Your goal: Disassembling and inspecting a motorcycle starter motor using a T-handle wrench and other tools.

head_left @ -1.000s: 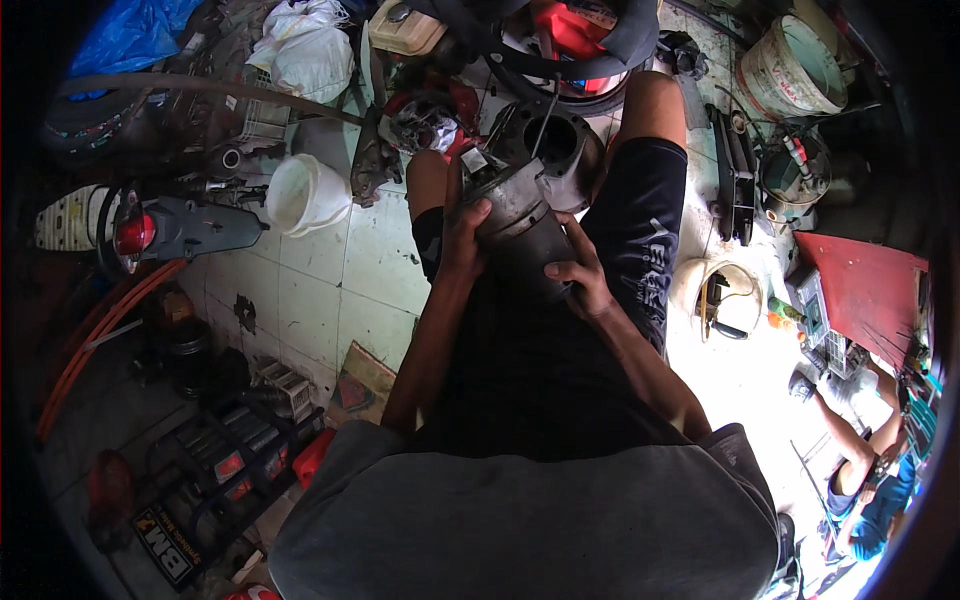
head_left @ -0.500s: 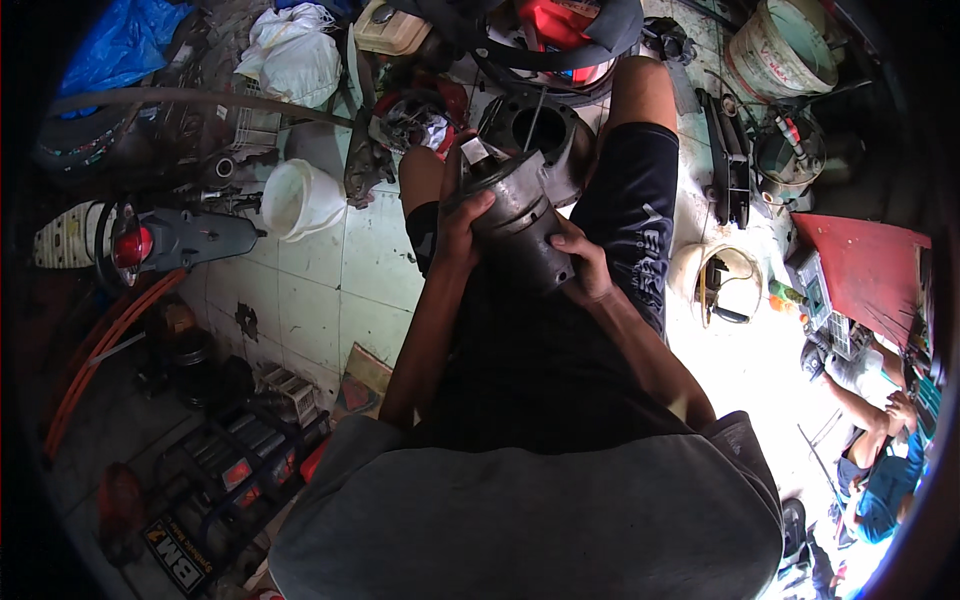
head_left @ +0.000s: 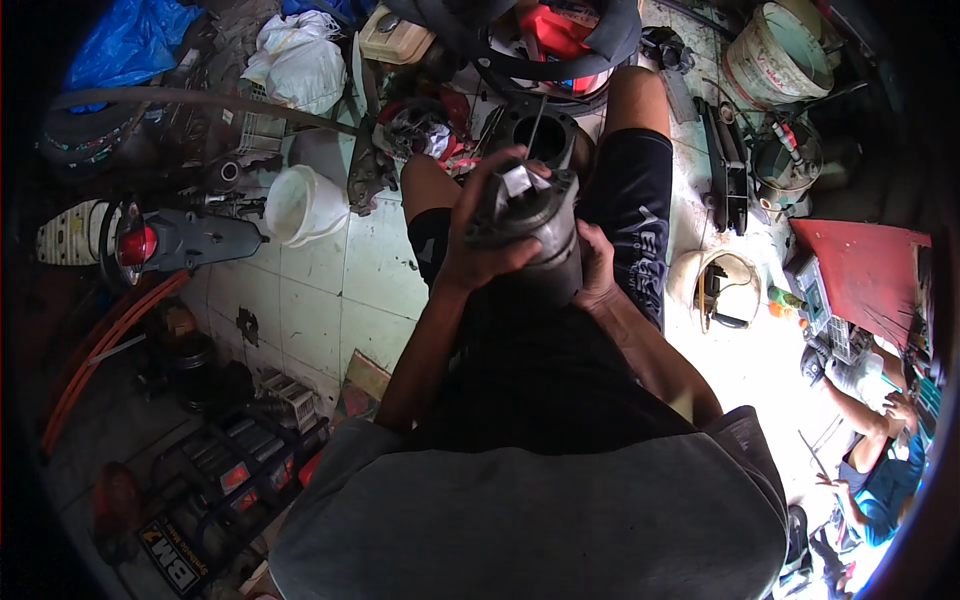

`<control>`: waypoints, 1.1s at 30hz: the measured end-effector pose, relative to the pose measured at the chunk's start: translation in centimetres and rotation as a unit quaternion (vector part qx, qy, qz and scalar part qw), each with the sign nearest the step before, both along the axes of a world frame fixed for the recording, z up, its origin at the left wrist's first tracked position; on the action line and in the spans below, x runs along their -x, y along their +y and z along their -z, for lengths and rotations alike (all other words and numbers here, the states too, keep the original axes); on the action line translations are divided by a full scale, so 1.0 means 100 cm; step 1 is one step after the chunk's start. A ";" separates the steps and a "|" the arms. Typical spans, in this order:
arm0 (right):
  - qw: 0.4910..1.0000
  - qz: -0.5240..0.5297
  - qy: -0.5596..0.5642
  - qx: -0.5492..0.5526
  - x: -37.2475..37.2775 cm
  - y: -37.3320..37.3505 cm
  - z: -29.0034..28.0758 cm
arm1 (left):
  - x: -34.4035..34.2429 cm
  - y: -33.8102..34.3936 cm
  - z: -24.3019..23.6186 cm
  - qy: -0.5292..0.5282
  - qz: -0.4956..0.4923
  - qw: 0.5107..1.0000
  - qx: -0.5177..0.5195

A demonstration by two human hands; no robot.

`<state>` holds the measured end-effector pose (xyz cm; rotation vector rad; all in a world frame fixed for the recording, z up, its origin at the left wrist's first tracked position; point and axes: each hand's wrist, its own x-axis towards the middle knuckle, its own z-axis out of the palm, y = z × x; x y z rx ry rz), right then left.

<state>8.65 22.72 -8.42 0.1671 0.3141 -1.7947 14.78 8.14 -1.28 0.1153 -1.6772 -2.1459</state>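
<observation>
I hold a dark grey cylindrical metal housing (head_left: 550,278) upright above my lap, with its flanged end turned up. From the middle of that end sticks a bright, blocky metal piece (head_left: 516,181). My left hand (head_left: 478,250) is wrapped around the flange, with fingers on its far side and the thumb on the near side. Lower on the cylinder, my right hand (head_left: 597,262) grips the right wall. Just beyond, between my knees, stands a second metal casting (head_left: 575,150) with a round bore; a thin rod crosses it. The housing partly hides this casting.
A white bucket (head_left: 303,210) stands left of my knees, and another pail (head_left: 690,275) with parts in it is at the right. A tyre (head_left: 470,40) lies beyond the casting. A grey motorcycle tail section (head_left: 210,238) is at far left. Another person (head_left: 885,490) sits at lower right.
The housing has tipped from a slant to nearly upright, its flanged end now facing up. My left hand has shifted around the flange; my right hand has moved slightly right and up.
</observation>
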 end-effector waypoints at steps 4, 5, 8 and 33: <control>0.999 0.051 -0.020 0.000 0.000 0.002 0.007 | -0.003 0.019 -0.017 0.035 0.020 0.997 0.066; 0.998 0.057 -0.016 0.011 0.001 0.003 0.010 | -0.007 0.020 -0.021 0.035 0.042 0.989 0.139; 0.992 0.083 -0.038 0.085 -0.001 0.009 0.018 | -0.006 0.028 -0.031 0.063 0.054 0.966 0.245; 0.999 0.012 0.026 -0.026 0.006 0.010 0.004 | 0.010 0.013 -0.002 -0.091 -0.075 0.991 -0.066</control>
